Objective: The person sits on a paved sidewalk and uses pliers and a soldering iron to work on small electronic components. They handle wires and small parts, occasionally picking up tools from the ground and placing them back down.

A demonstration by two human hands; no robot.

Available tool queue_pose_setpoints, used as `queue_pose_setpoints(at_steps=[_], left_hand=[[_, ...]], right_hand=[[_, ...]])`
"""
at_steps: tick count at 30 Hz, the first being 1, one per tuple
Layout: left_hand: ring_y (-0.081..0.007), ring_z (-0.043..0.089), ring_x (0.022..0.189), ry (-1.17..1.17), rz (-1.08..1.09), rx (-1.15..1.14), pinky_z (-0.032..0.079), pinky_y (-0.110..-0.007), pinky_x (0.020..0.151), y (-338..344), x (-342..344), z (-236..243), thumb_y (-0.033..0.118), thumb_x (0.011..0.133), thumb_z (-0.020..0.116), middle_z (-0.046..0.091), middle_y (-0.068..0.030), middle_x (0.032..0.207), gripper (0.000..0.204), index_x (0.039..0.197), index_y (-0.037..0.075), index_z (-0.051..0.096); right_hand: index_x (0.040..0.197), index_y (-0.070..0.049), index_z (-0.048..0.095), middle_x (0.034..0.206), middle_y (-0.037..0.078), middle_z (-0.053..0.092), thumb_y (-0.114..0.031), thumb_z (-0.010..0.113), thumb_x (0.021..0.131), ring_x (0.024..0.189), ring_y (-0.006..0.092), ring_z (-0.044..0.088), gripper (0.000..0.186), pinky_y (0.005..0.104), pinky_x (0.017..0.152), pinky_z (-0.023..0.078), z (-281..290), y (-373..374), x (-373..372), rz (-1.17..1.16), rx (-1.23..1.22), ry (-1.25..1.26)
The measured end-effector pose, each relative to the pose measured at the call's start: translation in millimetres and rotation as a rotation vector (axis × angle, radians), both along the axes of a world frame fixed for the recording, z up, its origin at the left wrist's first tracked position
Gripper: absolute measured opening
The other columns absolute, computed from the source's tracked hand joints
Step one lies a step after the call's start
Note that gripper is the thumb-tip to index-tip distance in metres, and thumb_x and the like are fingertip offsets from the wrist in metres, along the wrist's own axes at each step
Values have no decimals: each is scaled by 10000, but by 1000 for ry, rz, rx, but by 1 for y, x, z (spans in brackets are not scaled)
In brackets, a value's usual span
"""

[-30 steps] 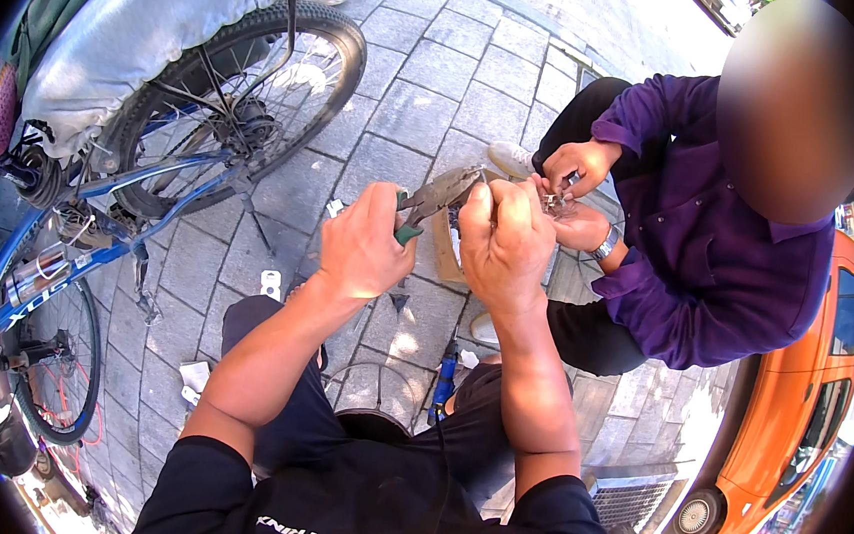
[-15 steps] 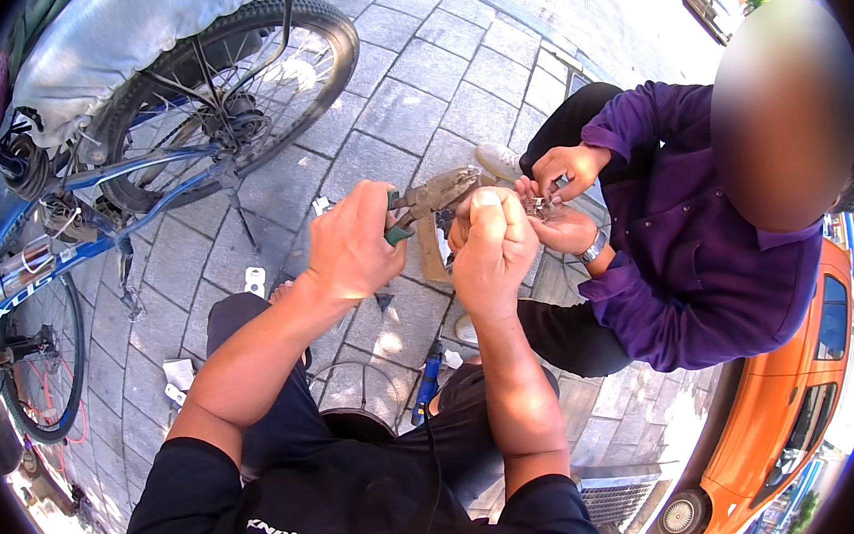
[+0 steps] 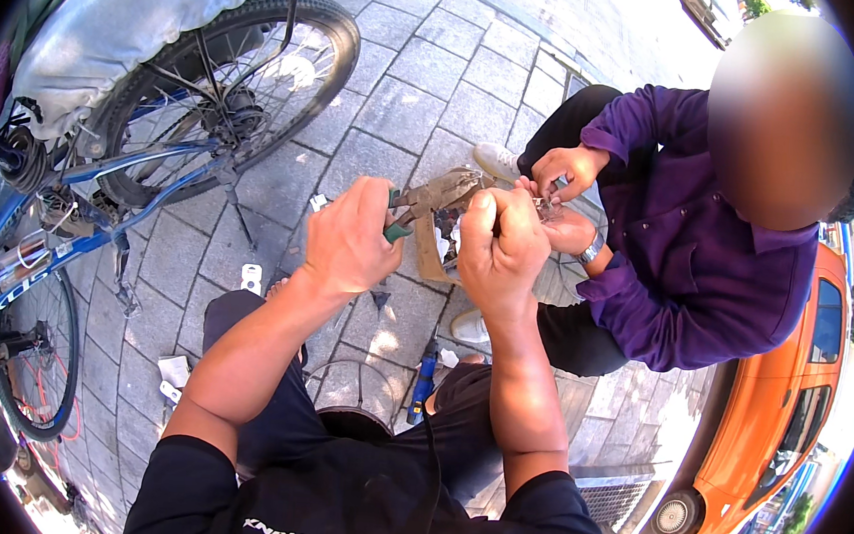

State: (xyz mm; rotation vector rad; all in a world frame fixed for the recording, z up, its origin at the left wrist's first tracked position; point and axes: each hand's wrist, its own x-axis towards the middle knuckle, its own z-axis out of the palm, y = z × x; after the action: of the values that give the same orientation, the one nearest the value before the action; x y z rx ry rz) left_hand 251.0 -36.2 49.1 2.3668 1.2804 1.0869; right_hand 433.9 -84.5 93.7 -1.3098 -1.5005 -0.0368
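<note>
My left hand (image 3: 352, 236) is closed around the green grips of a pair of worn metal pliers (image 3: 443, 190). The pliers' head points right, toward my other hand. Beside that head, my right hand (image 3: 502, 248) is closed with thumb and fingers pressed together; whatever it may hold is too small or hidden. Beneath the pliers stands an open cardboard box (image 3: 432, 257) with small pale and dark items in it. Just beyond my right hand, a person in a purple shirt (image 3: 707, 279) picks with one hand at small metal bits in the other palm.
A blue bicycle (image 3: 144, 172) stands at the left, its wheel near my left arm. A blue tool (image 3: 424, 382) and small white pieces (image 3: 251, 277) lie on the grey paving (image 3: 399, 109). An orange car (image 3: 763, 394) is parked at the far right.
My right hand has shifted slightly right and down, uncovering more of the box. My left hand has barely moved and keeps its grip on the pliers.
</note>
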Motion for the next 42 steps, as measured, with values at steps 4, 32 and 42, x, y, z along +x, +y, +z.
queue_pose_setpoints(at_steps=[4, 32, 42], left_hand=[[-361, 691, 734, -18, -11, -8, 545, -486, 601, -1, 3, 0, 43, 755, 733, 635, -106, 870, 361, 1076, 73, 571], [-367, 703, 743, -28, -28, -85, 550, -492, 616, -5, -3, 2, 68, 766, 743, 654, -108, 881, 350, 1069, 68, 569], [-374, 693, 727, -61, -32, -78, 540, -473, 631, -4, -4, 2, 47, 776, 737, 659, -116, 810, 352, 1088, 68, 575]], right_hand=[[890, -16, 621, 695, 22, 545, -112, 623, 1050, 575, 131, 519, 186, 309, 533, 416, -5, -4, -11, 88, -127, 366], [973, -15, 639, 820, 110, 617, -28, 702, 977, 661, 252, 596, 65, 372, 604, 477, 4, -1, -5, -40, -10, -128], [933, -29, 616, 713, -14, 538, -180, 560, 1104, 558, 79, 457, 235, 250, 514, 363, 8, -8, -13, 303, -347, 927]])
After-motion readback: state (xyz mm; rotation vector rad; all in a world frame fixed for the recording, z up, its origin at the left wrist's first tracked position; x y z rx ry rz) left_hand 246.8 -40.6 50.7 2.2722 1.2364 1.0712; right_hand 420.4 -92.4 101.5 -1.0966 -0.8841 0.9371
